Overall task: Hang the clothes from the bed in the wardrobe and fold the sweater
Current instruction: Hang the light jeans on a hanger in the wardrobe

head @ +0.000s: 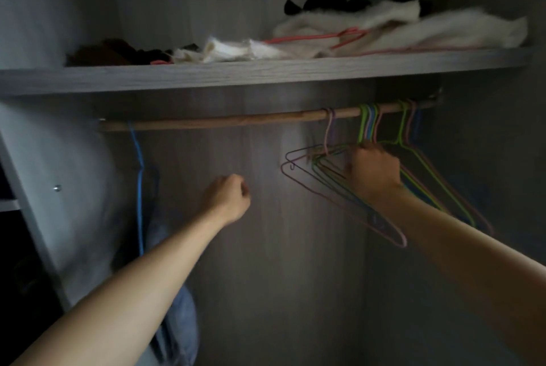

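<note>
Inside the dim wardrobe a wooden rail [236, 120] runs below a grey shelf [236, 74]. Several thin wire hangers [328, 185] in pink, green, blue and purple hang bunched at the rail's right end. My right hand [373, 172] is closed around the necks of that bunch, just under the rail. My left hand [229, 198] is a loose fist in mid-air below the rail's middle, holding nothing. At the far left a blue hanger [138, 176] carries a blue denim garment [180, 315] that hangs down behind my left forearm. The bed and the sweater are out of view.
The shelf holds a heap of white fabric [413, 30], dark clothing [325, 0], a pink hanger [313, 38] and brown and black items [118, 52] at the left. A side partition [32, 212] stands at the left. The rail's middle stretch is bare.
</note>
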`<state>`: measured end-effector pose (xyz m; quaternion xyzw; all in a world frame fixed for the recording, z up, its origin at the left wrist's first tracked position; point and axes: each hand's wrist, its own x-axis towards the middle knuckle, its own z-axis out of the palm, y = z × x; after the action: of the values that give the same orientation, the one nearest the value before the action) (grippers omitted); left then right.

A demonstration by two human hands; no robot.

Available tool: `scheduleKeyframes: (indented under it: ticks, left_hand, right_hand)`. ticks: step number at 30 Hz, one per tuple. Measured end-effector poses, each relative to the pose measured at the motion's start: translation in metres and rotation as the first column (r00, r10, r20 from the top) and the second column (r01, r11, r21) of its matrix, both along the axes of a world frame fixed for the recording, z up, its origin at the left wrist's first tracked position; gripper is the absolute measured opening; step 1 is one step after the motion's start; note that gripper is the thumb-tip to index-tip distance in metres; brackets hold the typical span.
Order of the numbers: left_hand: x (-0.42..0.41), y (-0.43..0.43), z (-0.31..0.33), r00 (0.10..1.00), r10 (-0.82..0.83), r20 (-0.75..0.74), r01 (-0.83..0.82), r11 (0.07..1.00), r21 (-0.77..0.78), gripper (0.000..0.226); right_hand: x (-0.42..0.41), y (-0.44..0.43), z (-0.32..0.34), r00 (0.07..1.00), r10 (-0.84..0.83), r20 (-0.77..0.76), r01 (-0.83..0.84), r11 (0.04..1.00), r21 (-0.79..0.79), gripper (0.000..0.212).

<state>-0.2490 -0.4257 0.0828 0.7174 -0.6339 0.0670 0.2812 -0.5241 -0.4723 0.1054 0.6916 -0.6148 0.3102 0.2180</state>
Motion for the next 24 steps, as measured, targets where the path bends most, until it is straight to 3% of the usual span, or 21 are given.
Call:
scheduleKeyframes:
  ticks: [4,9,15,19,24]
  left_hand:
    - [-0.032,-0.015,-0.018,0.999,-0.040,0.028,0.039,0.999,0.033,0.017]
    - [-0.054,-0.026,-0.032,0.998,-0.055,-0.006,0.055,0.996,0.067,0.013]
    - [-0.056,-0.021,-0.047,1.000,-0.024,-0.016,0.025,0.994,0.110,0.019]
    - [-0.045,-0.014,-0.052,0.999,-0.031,-0.010,0.032,0.991,0.132,0.021]
    - [-0.026,-0.011,-0.045,0.998,-0.068,0.006,0.067,0.989,0.129,0.021]
  right_hand:
    - [-0.018,-0.007,-0.009,0.994,-0.058,-0.093,0.065,0.995,0.072,0.027]
    - [-0.020,-0.012,-0.017,0.991,0.123,-0.048,-0.125,0.991,-0.042,0.027]
    - [-0.006,-0.023,-0.020,0.992,0.030,-0.124,-0.018,0.995,0.098,0.053]
    - [0.003,-0.023,-0.026,0.992,-0.005,-0.129,0.025,0.988,0.154,0.040]
    - [0.012,-0.010,-0.015,0.999,0.009,-0.035,-0.009,1.000,0.020,0.031]
